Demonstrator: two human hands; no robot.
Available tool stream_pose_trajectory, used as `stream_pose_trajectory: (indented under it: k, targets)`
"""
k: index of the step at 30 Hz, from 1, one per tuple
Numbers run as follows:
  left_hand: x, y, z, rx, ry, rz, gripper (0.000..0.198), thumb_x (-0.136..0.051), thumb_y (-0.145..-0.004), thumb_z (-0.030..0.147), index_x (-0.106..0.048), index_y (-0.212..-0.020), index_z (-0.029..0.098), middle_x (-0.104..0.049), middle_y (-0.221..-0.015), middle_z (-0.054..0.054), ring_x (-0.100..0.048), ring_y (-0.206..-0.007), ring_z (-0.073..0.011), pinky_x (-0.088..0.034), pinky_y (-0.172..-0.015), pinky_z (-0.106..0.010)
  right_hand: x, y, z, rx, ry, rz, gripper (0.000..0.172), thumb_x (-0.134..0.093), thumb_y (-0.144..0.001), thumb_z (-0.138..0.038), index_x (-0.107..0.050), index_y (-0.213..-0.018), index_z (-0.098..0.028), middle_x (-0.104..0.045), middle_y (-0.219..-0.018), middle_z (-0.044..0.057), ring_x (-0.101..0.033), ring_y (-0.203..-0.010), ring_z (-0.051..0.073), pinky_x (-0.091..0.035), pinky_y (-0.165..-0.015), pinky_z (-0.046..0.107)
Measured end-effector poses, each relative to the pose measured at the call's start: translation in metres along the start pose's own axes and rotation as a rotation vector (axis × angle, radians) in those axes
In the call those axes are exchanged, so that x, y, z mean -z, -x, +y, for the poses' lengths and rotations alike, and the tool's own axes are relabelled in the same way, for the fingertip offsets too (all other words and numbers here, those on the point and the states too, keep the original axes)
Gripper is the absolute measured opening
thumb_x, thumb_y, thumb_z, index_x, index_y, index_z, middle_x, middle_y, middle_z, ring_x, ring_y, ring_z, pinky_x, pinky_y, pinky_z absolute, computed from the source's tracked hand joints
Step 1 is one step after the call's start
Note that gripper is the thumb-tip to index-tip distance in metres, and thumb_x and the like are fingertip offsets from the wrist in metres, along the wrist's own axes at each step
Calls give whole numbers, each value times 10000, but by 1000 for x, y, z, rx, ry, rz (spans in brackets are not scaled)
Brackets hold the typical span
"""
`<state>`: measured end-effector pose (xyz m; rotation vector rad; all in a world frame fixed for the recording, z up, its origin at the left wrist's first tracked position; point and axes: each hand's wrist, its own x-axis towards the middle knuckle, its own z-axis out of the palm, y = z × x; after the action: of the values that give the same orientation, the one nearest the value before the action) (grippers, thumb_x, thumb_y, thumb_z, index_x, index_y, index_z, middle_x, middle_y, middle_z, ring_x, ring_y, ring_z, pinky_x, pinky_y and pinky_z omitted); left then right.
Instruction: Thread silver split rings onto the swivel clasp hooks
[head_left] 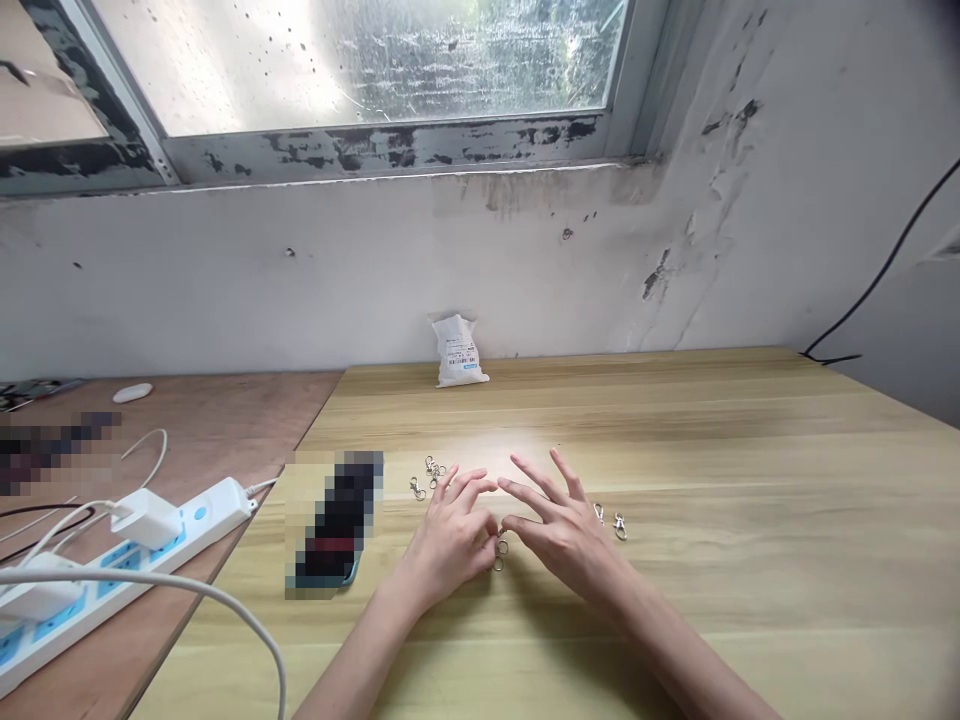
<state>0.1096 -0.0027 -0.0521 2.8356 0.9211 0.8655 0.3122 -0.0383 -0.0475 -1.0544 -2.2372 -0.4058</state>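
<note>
Above the table, my left hand (454, 540) pinches a small metal lobster clasp with rings (501, 553) between thumb and curled index finger. The upper end of the clasp is partly covered by fingertips. From the other side, my right hand (566, 530) meets it with the index fingertip; its thumb is hidden under the hand, while its other fingers fan out. Beyond my left hand lies a loose group of silver clasps (433, 470), with one clasp (417, 488) a bit apart. Two more clasps, one of them a silver clasp (620, 527), rest just right of my right hand.
A white plastic packet (459, 352) with a label stands against the wall. Left of my hands is a blurred phone-like object (337, 525). A white power strip (217, 508) with chargers and cables lies on the brown table, one cable (247, 610) looping over the near left.
</note>
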Motion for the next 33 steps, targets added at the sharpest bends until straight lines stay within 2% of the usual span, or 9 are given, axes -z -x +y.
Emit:
stream_pose_trajectory:
  k: [3, 11, 19, 25, 33]
  targets:
    - [3, 0, 0, 31, 45, -18, 90, -611, -830, 162, -639, -770, 223, -629, -1209, -33, -497, -1271, -243, -334, -1131, -534, 1, 1, 1, -48, -31, 24, 169, -577, -935, -197, -692, -861, -296, -662, -1227, -10, -410, -1375, 230, -155, -1186, 543]
    - [11, -1, 3, 65, 104, -11, 130, -570, -859, 166, -657, -894, 255, -624, -1209, -39, -510, -1256, -240, -331, -1118, -530, 1, 3, 3, -147, -129, 92, 185, -568, -940, -211, -707, -869, -311, -682, -1170, -12, -441, -1350, 233, -163, -1178, 544]
    - [12, -3, 4, 90, 75, 65, 102, -649, -828, 241, -644, -930, 236, -647, -1146, -54, -558, -1183, -255, -369, -1083, -495, 3, 1, 1, -204, -163, 184, 181, -574, -944, -237, -720, -869, -314, -708, -1085, -1, -502, -1295, 220, -216, -1167, 520]
    - [11, -4, 4, 91, 34, 124, 50, -621, -874, 256, -668, -889, 248, -664, -1093, -38, -568, -1155, -238, -376, -1062, -473, 4, 1, 3, -227, -170, 160, 194, -558, -954, -244, -721, -868, -305, -706, -1079, 11, -499, -1297, 236, -220, -1155, 536]
    - [14, -7, 5, 56, 3, 238, 133, -598, -912, 233, -706, -844, 268, -678, -1044, -18, -579, -1124, -218, -374, -1049, -450, 5, 1, 5, -228, -178, 179, 180, -562, -955, -249, -715, -877, -303, -707, -1070, 7, -503, -1292, 235, -229, -1148, 527]
